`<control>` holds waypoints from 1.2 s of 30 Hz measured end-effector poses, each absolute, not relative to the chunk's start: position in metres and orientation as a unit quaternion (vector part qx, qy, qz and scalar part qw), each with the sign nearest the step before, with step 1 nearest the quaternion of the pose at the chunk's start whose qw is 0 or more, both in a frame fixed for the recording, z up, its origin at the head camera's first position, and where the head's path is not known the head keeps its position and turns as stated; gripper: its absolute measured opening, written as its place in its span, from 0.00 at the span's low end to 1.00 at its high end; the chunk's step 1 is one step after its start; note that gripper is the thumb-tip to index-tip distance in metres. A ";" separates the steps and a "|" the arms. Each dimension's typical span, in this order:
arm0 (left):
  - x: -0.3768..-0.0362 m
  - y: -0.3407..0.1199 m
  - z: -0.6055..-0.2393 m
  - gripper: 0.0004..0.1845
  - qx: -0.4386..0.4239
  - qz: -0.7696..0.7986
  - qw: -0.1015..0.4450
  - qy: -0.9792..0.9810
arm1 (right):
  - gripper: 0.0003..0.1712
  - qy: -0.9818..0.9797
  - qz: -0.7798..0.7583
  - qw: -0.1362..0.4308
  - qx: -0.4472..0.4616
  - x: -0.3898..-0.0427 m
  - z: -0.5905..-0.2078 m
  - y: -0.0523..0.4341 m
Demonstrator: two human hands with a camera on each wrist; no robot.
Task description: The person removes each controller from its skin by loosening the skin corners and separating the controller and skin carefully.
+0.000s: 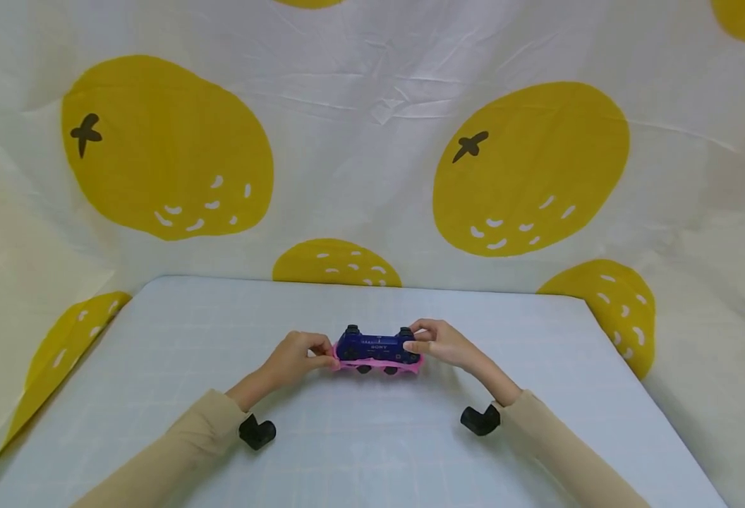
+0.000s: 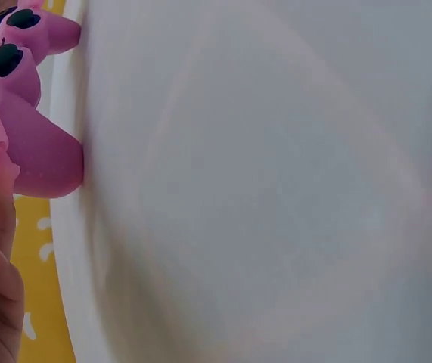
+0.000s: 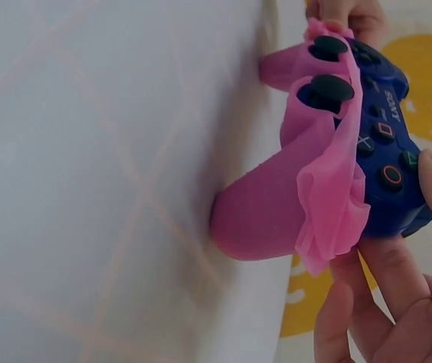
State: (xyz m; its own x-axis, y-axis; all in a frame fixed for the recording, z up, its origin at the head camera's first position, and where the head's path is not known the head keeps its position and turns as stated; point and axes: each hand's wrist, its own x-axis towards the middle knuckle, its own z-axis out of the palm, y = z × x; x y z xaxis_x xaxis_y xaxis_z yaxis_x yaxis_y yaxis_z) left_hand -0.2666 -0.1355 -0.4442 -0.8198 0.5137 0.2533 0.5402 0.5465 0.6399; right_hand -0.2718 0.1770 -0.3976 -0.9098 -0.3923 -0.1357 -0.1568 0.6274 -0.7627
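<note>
A dark blue game controller (image 1: 375,346) stands on its grips over the table, its face with the SONY mark towards me. A pink silicone cover (image 3: 257,204) wraps both grips and the thumbstick area, while the upper button face shows bare. The cover's edge bunches in a fold at the right side. My left hand (image 1: 293,358) pinches the cover's edge at the left end. With thumb near the triangle button and fingers behind, my right hand (image 1: 445,346) holds the controller's right end. Both black thumbsticks (image 3: 330,89) poke through the cover's holes.
A pale checked cloth covers the table (image 1: 372,451). Behind it hangs a white curtain (image 1: 360,155) printed with large yellow fruit. Black wrist devices (image 1: 257,432) sit beside both beige sleeves (image 1: 176,448).
</note>
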 end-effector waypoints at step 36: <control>-0.259 -0.101 -0.421 0.29 -0.162 -0.455 -0.024 -0.875 | 0.25 0.878 -0.427 0.173 -0.126 -0.275 -0.396 0.173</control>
State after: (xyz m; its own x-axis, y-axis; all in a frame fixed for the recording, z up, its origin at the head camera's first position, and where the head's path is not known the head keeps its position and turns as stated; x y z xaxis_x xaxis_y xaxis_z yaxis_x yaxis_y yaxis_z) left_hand -0.2595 -0.1015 -0.4210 -0.9465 0.3051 0.1053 0.2614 0.5331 0.8047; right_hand -0.2747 0.1734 -0.3956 -0.9085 -0.3695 -0.1952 -0.0745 0.6029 -0.7943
